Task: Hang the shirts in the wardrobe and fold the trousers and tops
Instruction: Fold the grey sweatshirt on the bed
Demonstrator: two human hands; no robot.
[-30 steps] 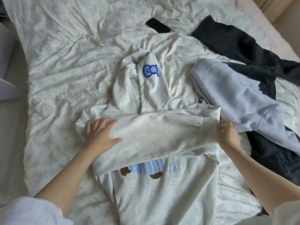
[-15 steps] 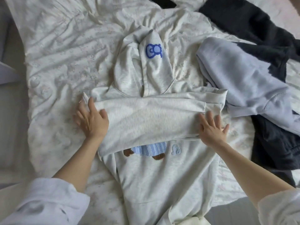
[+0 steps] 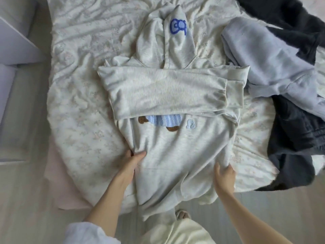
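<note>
both bare forearms reach forward and down from pushed-up white sleeves. the left hand point(image 3: 132, 160) is turned thumb inward, thumb on top of the pale grey hoodie point(image 3: 175, 155) and fingers tucked under its left edge, pinching the cloth. the right hand point(image 3: 224, 175) grips the hoodie's right edge, fingers curled into the bunched fabric, back of the hand facing up, wrist straight.
</note>
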